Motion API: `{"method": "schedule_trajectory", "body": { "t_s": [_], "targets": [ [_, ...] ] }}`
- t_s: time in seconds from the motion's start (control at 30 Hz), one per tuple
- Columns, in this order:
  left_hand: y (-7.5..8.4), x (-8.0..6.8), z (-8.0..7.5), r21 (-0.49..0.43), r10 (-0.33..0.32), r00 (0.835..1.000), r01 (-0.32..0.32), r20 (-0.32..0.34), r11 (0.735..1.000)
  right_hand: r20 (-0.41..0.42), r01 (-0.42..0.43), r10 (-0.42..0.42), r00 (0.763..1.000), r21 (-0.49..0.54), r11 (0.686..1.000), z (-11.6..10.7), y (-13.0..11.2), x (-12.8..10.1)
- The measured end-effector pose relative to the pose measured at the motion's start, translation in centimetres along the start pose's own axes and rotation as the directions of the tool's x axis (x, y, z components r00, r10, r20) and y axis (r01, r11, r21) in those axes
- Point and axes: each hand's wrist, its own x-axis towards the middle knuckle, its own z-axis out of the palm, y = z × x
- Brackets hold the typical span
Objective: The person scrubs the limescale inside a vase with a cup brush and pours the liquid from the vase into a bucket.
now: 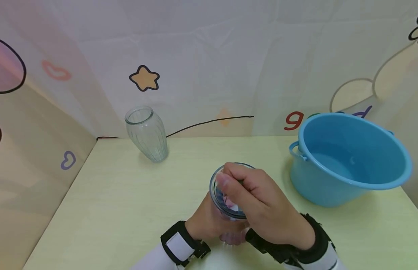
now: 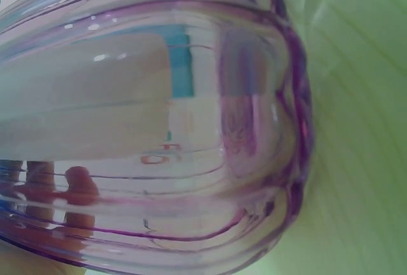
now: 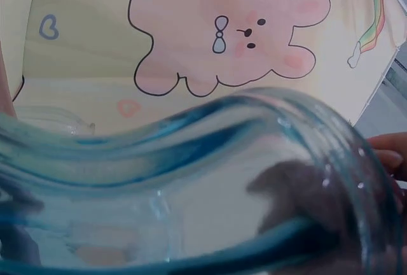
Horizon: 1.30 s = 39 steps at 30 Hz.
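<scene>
A glass vase (image 1: 233, 214) with a bluish rim and a purple-tinted, fluted body stands out in the middle of the head view. My left hand (image 1: 210, 219) is wrapped around its body from the left, below the rim. Over the vase's mouth is my right hand (image 1: 262, 202), fingers curled and thumb across the opening. Whether it holds anything inside is hidden. The left wrist view is filled by the purple fluted glass (image 2: 127, 116) near its base. Bluish curved glass (image 3: 210, 141) fills the lower right wrist view, with some fingers (image 3: 389, 151) at its right edge.
A clear glass vase (image 1: 146, 135) stands at the back left of the pale table (image 1: 111, 210). To the right is a light blue bucket (image 1: 330, 187) with side lugs. A printed cloth (image 1: 202, 75) hangs behind the table.
</scene>
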Motion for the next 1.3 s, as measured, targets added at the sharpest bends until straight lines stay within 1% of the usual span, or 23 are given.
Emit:
{"method": "schedule_trajectory", "body": {
  "t_s": [0.07,0.17,0.3,0.47,0.53,0.67,0.77,0.9,1.0,1.03,1.13,1.2,1.3],
  "targets": [
    [0.3,0.1,0.1,-0.011,0.003,1.000,-0.003,0.005,1.000,-0.010,0.025,-0.024,1.000,0.043,0.999,-0.1,0.1,0.0],
    [1.0,0.2,0.2,-0.019,0.005,1.000,-0.005,0.013,1.000,-0.038,0.072,-0.069,0.997,0.075,0.995,-0.2,0.2,-0.1],
    [1.6,0.3,0.3,-0.049,0.012,1.000,-0.011,0.026,0.999,-0.083,0.092,-0.086,0.993,0.075,0.993,-0.3,0.1,-0.2],
    [1.0,0.2,0.2,-0.099,-0.010,0.999,0.013,0.030,0.995,-0.130,0.140,-0.128,0.983,0.088,0.986,-0.5,0.1,-0.4],
    [0.6,0.1,0.1,-0.096,-0.030,0.999,0.033,0.025,0.995,-0.146,0.172,-0.155,0.977,0.112,0.979,-0.8,0.4,-0.6],
    [0.2,-0.1,0.0,-0.084,-0.056,0.998,0.057,0.018,0.995,-0.177,0.262,-0.231,0.957,0.177,0.949,-1.2,1.3,-1.0],
    [0.2,-0.2,-0.1,-0.057,-0.079,0.997,0.079,0.000,0.995,-0.205,0.319,-0.275,0.939,0.229,0.920,-1.5,1.7,-1.2],
    [0.3,-0.4,0.0,-0.007,-0.119,0.992,0.119,-0.034,0.993,-0.252,0.391,-0.323,0.912,0.298,0.871,-1.8,1.6,-1.3],
    [0.4,-0.5,-0.1,-0.002,-0.138,0.990,0.138,-0.042,0.990,-0.269,0.433,-0.358,0.894,0.322,0.842,-1.9,1.4,-1.2],
    [0.4,-0.5,-0.1,-0.003,-0.136,0.990,0.136,-0.042,0.991,-0.266,0.433,-0.359,0.895,0.322,0.842,-1.9,1.5,-1.2],
    [0.3,-0.4,-0.1,-0.010,-0.120,0.992,0.120,-0.036,0.993,-0.236,0.399,-0.338,0.911,0.295,0.868,-1.7,1.7,-1.1],
    [0.2,-0.3,-0.1,-0.021,-0.095,0.995,0.095,-0.025,0.995,-0.210,0.355,-0.305,0.929,0.264,0.897,-1.4,1.8,-1.1],
    [0.1,-0.1,0.0,-0.048,-0.054,0.999,0.054,0.005,0.997,-0.169,0.267,-0.234,0.957,0.212,0.940,-0.8,1.6,-1.0]
  ]
}}
